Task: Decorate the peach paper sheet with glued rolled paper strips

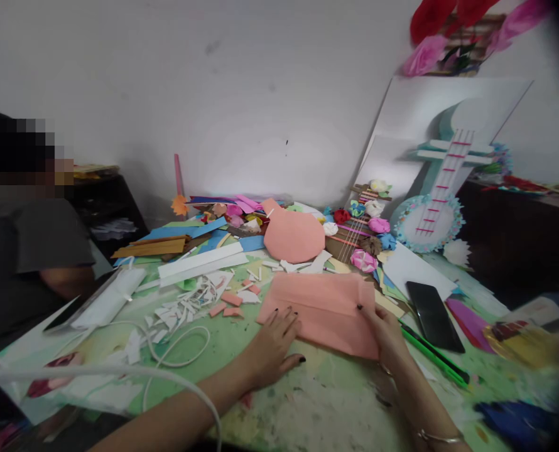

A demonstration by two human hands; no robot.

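A folded sheet of salmon-pink paper (324,304) lies on the green table in front of me, a crease running across it. My left hand (274,339) rests flat on its lower left part, fingers stretched out and thumb apart on the table. At the paper's right edge, my right hand (384,329) pinches it, thumb on top and the other fingers mostly hidden. Just beyond the sheet lies a salmon-pink rounded cut-out (294,235) with a narrow neck. Small pink paper pieces (232,300) are scattered left of the sheet.
White paper scraps (185,307) and a white cable (204,351) lie to the left. On the right are a green utility knife (434,355) and a black phone (434,314). A decorated paper instrument (442,182) leans at the back right. Another person (29,251) sits at left.
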